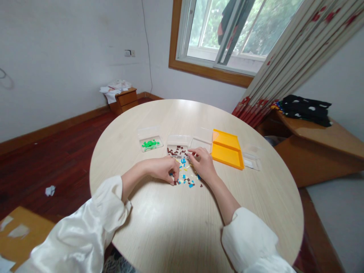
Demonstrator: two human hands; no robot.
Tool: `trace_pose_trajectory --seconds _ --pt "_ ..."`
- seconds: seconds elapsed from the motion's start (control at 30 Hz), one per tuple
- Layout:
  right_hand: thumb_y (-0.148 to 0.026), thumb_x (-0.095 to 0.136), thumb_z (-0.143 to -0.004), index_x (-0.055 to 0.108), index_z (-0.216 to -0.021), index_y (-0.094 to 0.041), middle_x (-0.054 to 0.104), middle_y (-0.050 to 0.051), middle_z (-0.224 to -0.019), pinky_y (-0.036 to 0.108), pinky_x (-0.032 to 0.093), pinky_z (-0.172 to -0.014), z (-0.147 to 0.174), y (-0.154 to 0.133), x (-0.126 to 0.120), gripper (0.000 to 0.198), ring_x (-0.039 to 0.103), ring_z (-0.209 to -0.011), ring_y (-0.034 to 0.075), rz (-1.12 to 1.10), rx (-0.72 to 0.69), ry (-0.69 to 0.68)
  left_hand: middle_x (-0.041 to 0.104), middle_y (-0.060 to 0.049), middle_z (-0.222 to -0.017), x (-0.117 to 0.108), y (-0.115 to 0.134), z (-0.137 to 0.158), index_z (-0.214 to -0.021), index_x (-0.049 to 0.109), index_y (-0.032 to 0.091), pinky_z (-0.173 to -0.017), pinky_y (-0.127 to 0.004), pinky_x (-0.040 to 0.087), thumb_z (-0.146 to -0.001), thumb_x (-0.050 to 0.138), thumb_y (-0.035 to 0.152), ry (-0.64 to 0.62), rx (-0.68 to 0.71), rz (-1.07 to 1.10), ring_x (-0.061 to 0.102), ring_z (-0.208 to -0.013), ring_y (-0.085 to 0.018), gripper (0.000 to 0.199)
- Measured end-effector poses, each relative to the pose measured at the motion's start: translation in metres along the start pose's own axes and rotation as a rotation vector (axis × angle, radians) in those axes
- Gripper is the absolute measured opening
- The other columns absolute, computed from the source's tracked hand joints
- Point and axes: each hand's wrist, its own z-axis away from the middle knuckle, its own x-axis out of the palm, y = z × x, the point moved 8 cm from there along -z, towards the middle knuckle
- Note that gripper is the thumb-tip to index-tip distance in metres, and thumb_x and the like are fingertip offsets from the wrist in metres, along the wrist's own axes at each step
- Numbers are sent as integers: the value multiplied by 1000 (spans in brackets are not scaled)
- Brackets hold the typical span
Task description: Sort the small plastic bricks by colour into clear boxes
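Small blue, pale yellow and brown toy bricks (191, 185) lie scattered on the round table between my hands. My left hand (165, 168) reaches down at their left edge, thumb and fingers pinched on a small brown brick (175, 183) at the tabletop. Over the near right corner of a clear box (167, 145) holding several brown bricks (178, 151) is my right hand (203, 163). Its thumb and forefinger are drawn together at the box rim; what they pinch is too small to make out. My right palm hides some of the loose bricks.
A clear box with green bricks (150, 144) stands to the left. Right of the brown bricks are another clear box (200, 145), an open yellow case (227, 154) and a small clear case (251, 162). The wooden table (170, 227) has a rounded edge.
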Motion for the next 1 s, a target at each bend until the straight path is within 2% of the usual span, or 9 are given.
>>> trace_pose_trajectory --seconds 0.23,0.33,0.43,0.5,0.57,0.67,0.73,0.83,1.0 --pt "-19 54 -79 67 -81 -18 64 5 -75 30 43 -70 1 -5 0 13 55 -73 17 -84 28 -109 67 -2 -73 5 -4 0 -75 71 17 -68 -23 40 -69 69 12 -28 -17 -57 57 -70 -12 8" --pt "-19 56 -76 67 -78 -16 63 3 -72 26 42 -65 4 -7 3 12 52 -67 14 -165 93 -275 67 -2 -71 4 -4 0 -74 71 16 -66 -22 41 -70 66 11 -16 -36 -20 57 -68 -12 8" --pt "-22 58 -74 66 -74 -15 60 1 -66 23 39 -57 14 -8 6 11 50 -60 11 -267 202 -498 65 -1 -72 -4 -4 2 -75 70 15 -62 -20 41 -71 64 13 28 -67 44 56 -67 -11 7" --pt "-22 59 -72 65 -72 -14 54 -2 -57 22 35 -51 24 -10 8 10 46 -53 9 -321 283 -656 64 -2 -74 -15 -8 4 -74 69 14 -64 -21 42 -72 63 15 130 -101 59 57 -69 -11 6" --pt "-20 59 -69 65 -71 -13 50 -4 -52 21 32 -48 31 -13 9 9 43 -50 8 -349 336 -779 64 -2 -74 -31 -17 7 -73 68 14 -67 -23 42 -73 63 17 303 -165 30 57 -71 -12 6" --pt "-17 58 -67 66 -71 -13 49 -4 -53 20 31 -48 36 -17 11 10 42 -51 7 -340 352 -867 63 -3 -75 -53 -31 17 -71 67 15 -68 -25 42 -73 62 18 579 -289 -86 57 -72 -14 6" --pt "-14 57 -66 67 -72 -13 52 -3 -55 21 32 -50 36 -17 13 12 42 -53 8 -316 335 -883 63 -4 -78 -60 -37 22 -72 67 15 -70 -27 43 -74 61 17 683 -361 -173 57 -75 -15 8" --pt "-12 57 -64 69 -74 -13 57 0 -62 21 33 -52 36 -16 16 15 45 -56 9 -283 307 -894 63 -6 -82 -63 -40 26 -74 68 14 -75 -29 43 -76 59 17 728 -448 -257 58 -79 -17 10" --pt "-14 59 -65 70 -75 -12 62 2 -67 22 35 -54 38 -15 18 16 48 -59 10 -242 268 -901 63 -7 -83 -62 -43 28 -76 69 14 -76 -30 43 -78 57 19 715 -522 -332 58 -80 -19 14"
